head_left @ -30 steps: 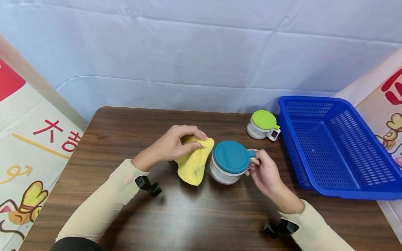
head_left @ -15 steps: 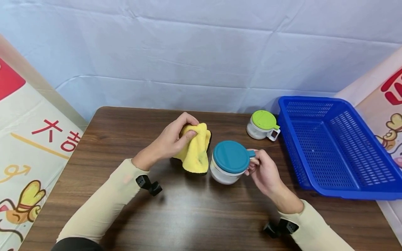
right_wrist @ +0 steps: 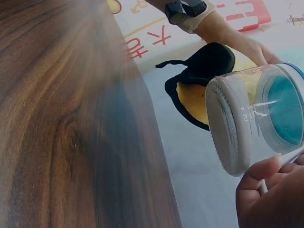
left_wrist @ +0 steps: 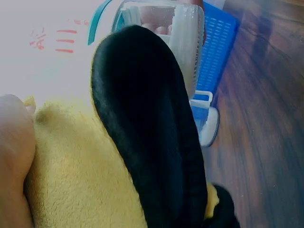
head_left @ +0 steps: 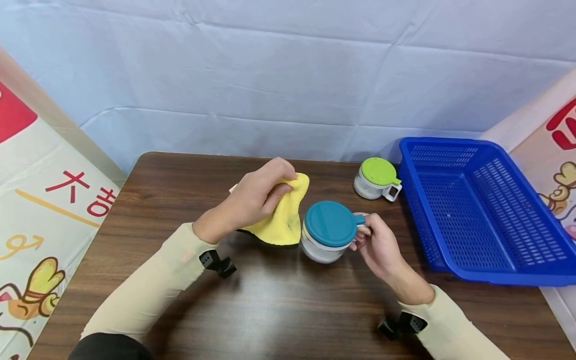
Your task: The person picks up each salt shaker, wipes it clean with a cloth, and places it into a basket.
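Observation:
A yellow cloth (head_left: 285,215) with a black edge hangs from my left hand (head_left: 257,195), pinched between thumb and fingers. The left wrist view shows the cloth's dark underside (left_wrist: 142,109) close up. To its right, my right hand (head_left: 380,247) grips the handle of a clear jar (head_left: 323,252) with a teal lid (head_left: 330,223). In the right wrist view the glass jar (right_wrist: 254,114) has some white contents at its base, and the cloth (right_wrist: 192,102) is behind it. Cloth and jar are close together; whether they touch I cannot tell.
A smaller jar (head_left: 368,189) with a lime-green lid (head_left: 379,171) and white handle stands at the back right. Beside it is a blue perforated basket (head_left: 463,210). The brown wooden table (head_left: 252,310) ends at a pale cloth backdrop (head_left: 270,90).
My left hand has moved the cloth up and away toward the back of the table, and the cloth's folds have shifted. My right hand and the teal-lidded jar stay nearly still.

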### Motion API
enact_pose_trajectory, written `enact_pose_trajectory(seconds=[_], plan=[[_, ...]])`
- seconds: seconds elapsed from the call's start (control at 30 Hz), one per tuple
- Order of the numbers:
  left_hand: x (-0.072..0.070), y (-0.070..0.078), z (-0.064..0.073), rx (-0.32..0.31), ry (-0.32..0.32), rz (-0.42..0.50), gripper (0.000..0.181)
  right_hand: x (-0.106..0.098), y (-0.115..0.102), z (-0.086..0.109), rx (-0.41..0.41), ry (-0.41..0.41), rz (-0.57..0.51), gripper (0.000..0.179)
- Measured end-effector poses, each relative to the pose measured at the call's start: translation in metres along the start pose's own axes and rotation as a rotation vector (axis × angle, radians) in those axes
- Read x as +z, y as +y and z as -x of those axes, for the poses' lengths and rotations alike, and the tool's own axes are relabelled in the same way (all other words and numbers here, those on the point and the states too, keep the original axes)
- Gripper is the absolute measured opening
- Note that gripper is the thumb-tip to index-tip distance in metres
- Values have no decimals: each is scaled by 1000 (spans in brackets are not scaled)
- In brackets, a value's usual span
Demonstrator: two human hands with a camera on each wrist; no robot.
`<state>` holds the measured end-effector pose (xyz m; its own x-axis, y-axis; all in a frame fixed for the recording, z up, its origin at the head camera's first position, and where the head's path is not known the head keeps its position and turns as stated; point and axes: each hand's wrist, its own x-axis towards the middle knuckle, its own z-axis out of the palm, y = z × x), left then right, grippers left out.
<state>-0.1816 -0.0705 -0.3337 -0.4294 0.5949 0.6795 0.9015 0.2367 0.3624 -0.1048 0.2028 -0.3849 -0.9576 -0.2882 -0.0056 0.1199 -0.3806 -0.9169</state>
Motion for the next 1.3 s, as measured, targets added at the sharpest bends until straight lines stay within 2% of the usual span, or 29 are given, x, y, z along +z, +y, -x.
enact_pose_trajectory(seconds=[0.23, 0.43, 0.6, 0.73, 0.83, 1.03, 1.3], plan=[[-3, 12, -15, 145, -58, -186, 10, 1, 0, -2, 1, 15, 14, 25], [-6, 26, -29, 280, -126, -324, 15, 4, 0, -2, -7, 50, 22, 24], [-10, 42, -37, 384, -159, -391, 9, 5, 0, -1, -1, 66, 28, 25], [-12, 54, -45, 447, -198, -423, 20, 6, 0, -1, 8, 79, 33, 26], [-13, 62, -50, 480, -263, -469, 26, 6, 0, -1, 7, 78, 33, 26], [-10, 72, -56, 504, -395, -535, 26, 6, 2, -1, -2, 60, 30, 27], [0, 76, -54, 469, -537, -545, 25, 10, 1, 0, 1, 72, 38, 27]])
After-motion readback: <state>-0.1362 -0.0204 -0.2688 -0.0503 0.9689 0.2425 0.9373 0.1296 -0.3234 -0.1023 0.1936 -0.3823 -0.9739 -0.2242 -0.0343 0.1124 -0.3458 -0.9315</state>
